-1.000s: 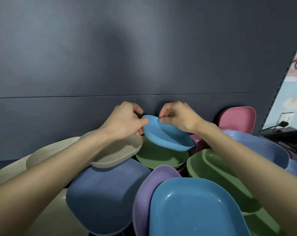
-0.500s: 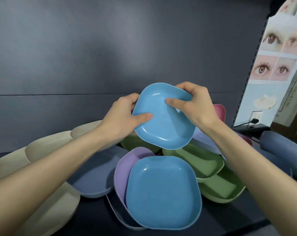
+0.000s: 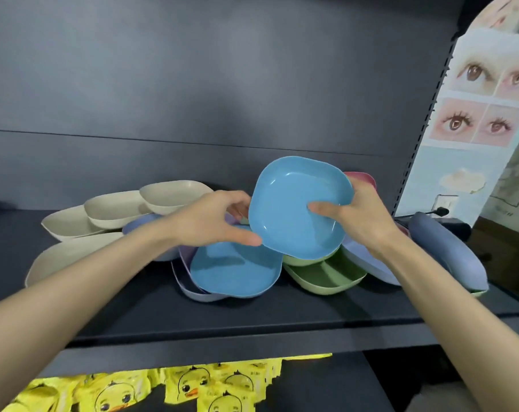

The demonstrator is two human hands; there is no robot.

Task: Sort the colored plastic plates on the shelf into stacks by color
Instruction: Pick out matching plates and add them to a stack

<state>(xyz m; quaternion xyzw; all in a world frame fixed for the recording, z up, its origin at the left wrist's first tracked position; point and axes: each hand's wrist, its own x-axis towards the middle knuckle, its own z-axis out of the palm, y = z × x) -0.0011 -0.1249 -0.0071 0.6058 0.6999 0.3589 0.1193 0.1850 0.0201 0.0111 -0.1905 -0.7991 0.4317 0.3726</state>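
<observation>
A small bright blue plate [image 3: 291,203] is held tilted above the pile, its inside facing me. My right hand [image 3: 359,215] grips its right rim, thumb inside. My left hand [image 3: 213,221] is at its left rim, fingers spread, the thumb touching the lower left edge. Under it lies a second bright blue plate [image 3: 234,269] on a lilac plate [image 3: 186,281]. Green plates [image 3: 323,278] sit to the right, periwinkle plates [image 3: 365,263] beyond them, several beige plates [image 3: 115,209] on the left, and a pink plate [image 3: 362,178] behind.
The plates lie on a dark shelf [image 3: 252,316] with a dark back panel. A periwinkle plate [image 3: 448,251] stands on edge at the right end, near a cable and a poster of eyes [image 3: 484,114]. Yellow duck packets [image 3: 210,385] fill the shelf below.
The bright blue plate was lifted off the pile at the back and tilted up toward me. My head pulled back, so the shelf's front edge and the shelf below came into view.
</observation>
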